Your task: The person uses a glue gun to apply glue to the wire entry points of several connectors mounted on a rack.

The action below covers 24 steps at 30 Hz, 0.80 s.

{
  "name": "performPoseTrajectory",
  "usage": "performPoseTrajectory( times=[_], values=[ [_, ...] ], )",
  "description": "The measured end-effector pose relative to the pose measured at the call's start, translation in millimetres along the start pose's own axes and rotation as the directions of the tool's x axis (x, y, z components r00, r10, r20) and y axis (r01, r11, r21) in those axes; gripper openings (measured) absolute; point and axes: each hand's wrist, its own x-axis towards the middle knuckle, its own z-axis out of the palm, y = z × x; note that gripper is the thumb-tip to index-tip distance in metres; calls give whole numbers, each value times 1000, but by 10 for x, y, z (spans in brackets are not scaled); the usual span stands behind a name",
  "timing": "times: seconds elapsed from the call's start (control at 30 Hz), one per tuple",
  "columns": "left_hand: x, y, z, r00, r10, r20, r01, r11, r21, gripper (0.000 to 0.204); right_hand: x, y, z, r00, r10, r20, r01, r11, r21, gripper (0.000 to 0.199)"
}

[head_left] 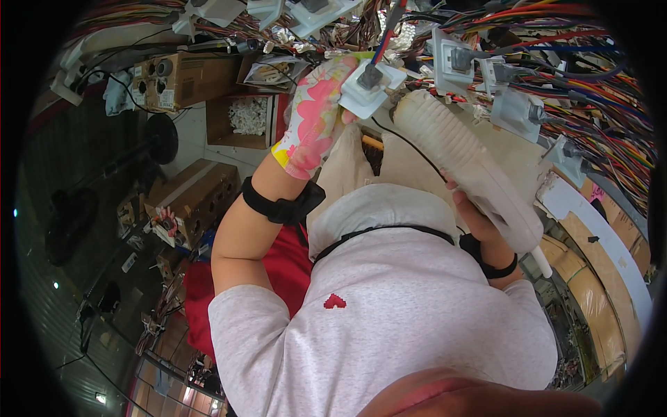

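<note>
My right hand (473, 212) is wrapped around the grip of a bulky off-white heat gun (479, 163), its barrel bound in ribbed wrapping. The gun's nozzle end points up and left, toward the hanging wires. My left arm, in a pink floral sleeve (316, 115), reaches up to a white square plate (363, 97) with a grey connector (369, 76) and red and blue wires. Only a bit of my left hand (347, 117) shows at the plate's lower edge. The plate hides most of its fingers, so whether they grip it is unclear.
More white plates with plugs (455, 59) and dense bundles of coloured wires (597, 104) line the far side and right. Cardboard boxes (184, 78) stand at left, one holding small white parts (248, 115). A thin black cable (410, 147) crosses before my lap.
</note>
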Motion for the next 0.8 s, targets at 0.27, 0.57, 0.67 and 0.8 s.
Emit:
performPoseTrajectory(
  times=[0.27, 0.57, 0.67, 0.8],
  values=[
    [-6, -72, -91, 999, 49, -14, -49, 999, 6, 34, 53, -9, 85, 961, 172, -218, -118, 964, 239, 29],
    [29, -86, -166, 996, -69, -54, 64, 994, -89, 40, 52, -21, -8, 993, -18, -119, 17, 1000, -10, 30],
    [13, -40, -262, 995, -70, 69, 51, 969, 243, 41, 50, -44, 24, 987, 94, -132, -71, 983, 169, 30],
    [33, -52, -305, 993, -91, 78, 86, 994, 65, 43, 55, -49, 9, 992, 66, -112, -52, 991, 121, 30]
  ],
)
